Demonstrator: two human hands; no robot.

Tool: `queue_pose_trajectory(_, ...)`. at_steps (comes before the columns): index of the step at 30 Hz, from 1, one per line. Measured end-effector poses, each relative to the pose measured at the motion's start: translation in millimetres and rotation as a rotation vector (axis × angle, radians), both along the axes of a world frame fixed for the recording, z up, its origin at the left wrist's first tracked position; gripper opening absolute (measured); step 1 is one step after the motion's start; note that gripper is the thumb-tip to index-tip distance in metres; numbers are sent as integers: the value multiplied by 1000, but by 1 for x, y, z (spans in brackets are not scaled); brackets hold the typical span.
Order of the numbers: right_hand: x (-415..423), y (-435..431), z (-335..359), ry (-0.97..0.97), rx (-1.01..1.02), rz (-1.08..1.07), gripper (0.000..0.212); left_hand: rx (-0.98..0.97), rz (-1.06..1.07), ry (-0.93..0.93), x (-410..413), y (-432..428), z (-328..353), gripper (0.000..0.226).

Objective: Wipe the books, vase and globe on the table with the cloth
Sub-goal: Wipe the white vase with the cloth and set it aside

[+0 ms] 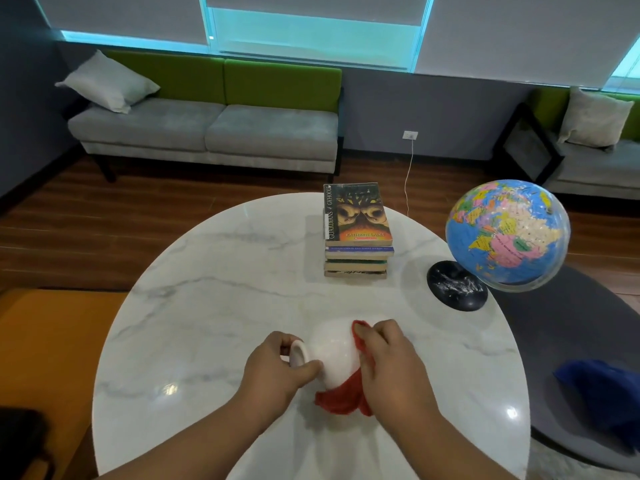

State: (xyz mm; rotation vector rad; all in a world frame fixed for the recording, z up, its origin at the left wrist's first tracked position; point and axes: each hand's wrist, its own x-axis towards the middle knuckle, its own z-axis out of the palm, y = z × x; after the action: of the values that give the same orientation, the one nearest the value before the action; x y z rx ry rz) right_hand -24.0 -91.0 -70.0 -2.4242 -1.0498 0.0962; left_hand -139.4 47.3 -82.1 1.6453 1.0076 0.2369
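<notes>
Head view is showing us the white vase (332, 351) tipped on its side over the near middle of the marble bench (207, 271), its mouth pointing to our left. We cannot tell whether it is touching the surface. We are gripping its neck with our left hand (277, 365), fingers and thumb curling round the rim. Our right hand (384, 362) is clutching the red cloth (341, 398) and pressing it against the vase's rounded body, and the loose end of the cloth is trailing below the vase. Farther back, the books (356, 237) are sitting in a stack, well apart from the vase. To their right the globe (507, 233) is leaning over its black base (457, 287) near the bench's edge. Beyond the bench a grey sofa (207, 133) with a green back is standing along the wall, a pale cushion (107, 83) resting at its left end.
</notes>
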Motion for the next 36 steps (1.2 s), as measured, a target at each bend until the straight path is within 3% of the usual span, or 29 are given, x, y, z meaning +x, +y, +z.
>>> queue_pose_trajectory(3,-21,1,3,-79,-85,209,54,115,-67,-43,3,-9,2,36)
queue_pose_trajectory(5,-24,6,10,-153,-176,235,55,153,-123,-62,5,-12,4,35)
queue_pose_trajectory(6,-20,10,16,-173,-177,221,47,176,-151,-64,5,-12,4,37)
queue_pose_trajectory(8,-3,16,26,-32,-126,127,32,227,-203,-62,5,-12,4,39)
queue_pose_trajectory(10,17,16,31,75,-124,18,30,266,-249,-55,3,-11,4,41)
queue_pose_trajectory(13,29,7,32,79,-200,-53,32,321,-300,-41,-3,-11,2,44)
queue_pose_trajectory(20,-29,23,41,-21,-401,300,31,395,-412,-53,-16,-8,-8,39)
queue_pose_trajectory(24,-2,32,39,97,-301,98,28,420,-389,-69,-15,-5,-8,42)
queue_pose_trajectory(28,49,15,18,237,-333,-93,28,376,-376,-39,-21,-3,-11,44)
queue_pose_trajectory(32,71,-15,1,413,-132,-253,21,340,-358,-23,-22,1,-13,43)
queue_pose_trajectory(36,41,-22,-8,256,86,-225,20,303,-322,-2,-17,3,-10,42)
